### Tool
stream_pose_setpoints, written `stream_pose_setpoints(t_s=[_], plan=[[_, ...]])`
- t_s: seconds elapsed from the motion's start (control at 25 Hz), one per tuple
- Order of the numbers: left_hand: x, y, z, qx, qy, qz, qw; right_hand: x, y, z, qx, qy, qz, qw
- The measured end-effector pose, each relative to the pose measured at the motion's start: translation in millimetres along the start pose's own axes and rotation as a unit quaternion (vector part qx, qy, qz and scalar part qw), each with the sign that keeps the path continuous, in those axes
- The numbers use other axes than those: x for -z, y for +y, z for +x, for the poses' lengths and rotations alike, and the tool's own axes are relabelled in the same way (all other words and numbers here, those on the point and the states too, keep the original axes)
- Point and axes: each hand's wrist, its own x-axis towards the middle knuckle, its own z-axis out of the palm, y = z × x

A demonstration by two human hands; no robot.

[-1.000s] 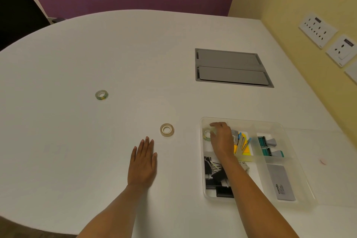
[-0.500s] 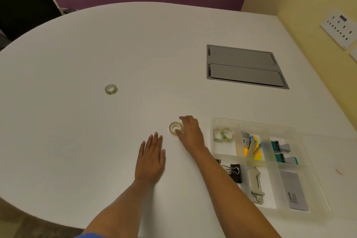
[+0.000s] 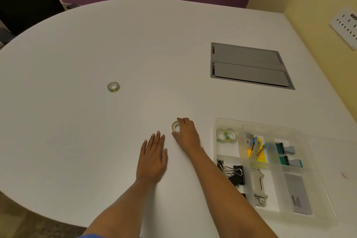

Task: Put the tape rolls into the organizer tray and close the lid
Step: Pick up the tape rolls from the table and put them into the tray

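So the step in hand looks like pickup number three: the right hand [image 3: 186,133] is curled over the cream tape roll [image 3: 175,126], fingertips on its far side and thumb coming round the near side, closed on it though I can't tell if it's off the bench [image 3: 116,35] yet. It sits toward the near edge, just left of the organizer tray [image 3: 228,121]. The left hand [image 3: 153,157] is flat on the bench, fingers together, holding nothing, just beside the right.

Two clear rolls [image 3: 226,135] already lean together in the tray's far-left compartment (the one nearest the hand, handy). One more green-yellow roll [image 3: 113,86] lies flat well out toward the left side of the bench, well apart from everything.

Next move, I'd guess: lift the cream roll and carry it right over the tray wall into that same compartment, which looks tight with two in there, so it may need to go in on edge. Then the far roll is a long reach.

Hard to make out: the lid [image 3: 336,152] is a see-through sheet lying right of the tray, cut off by the picture edge, and I can't tell whether it's hinged. The right forearm covers part of the binder clips [image 3: 234,172].
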Motion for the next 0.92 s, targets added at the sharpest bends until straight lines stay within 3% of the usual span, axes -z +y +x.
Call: stream_pose_setpoints(t_s=[0.2,0.56,0.72,0.92], plan=[[0.9,1.0,0.0,0.001,-0.005,-0.001,1.0,21.4,8.4,-8.7,-0.014,0.084,0.105,0.991],[1.9,1.5,-1.2,0.003,-0.008,-0.008,1.0,75.4,70.2,-43.6,-0.094,0.234,0.162,0.954],[2.4,1.3,-1.2,0.004,-0.014,-0.006,1.0,77.8,90.6,-57.1,-0.141,0.217,0.115,0.959],[3.5,1.6,-1.5,0.003,-0.015,-0.009,1.0,64.6,99.6,-61.4,-0.133,0.139,0.065,0.979]])
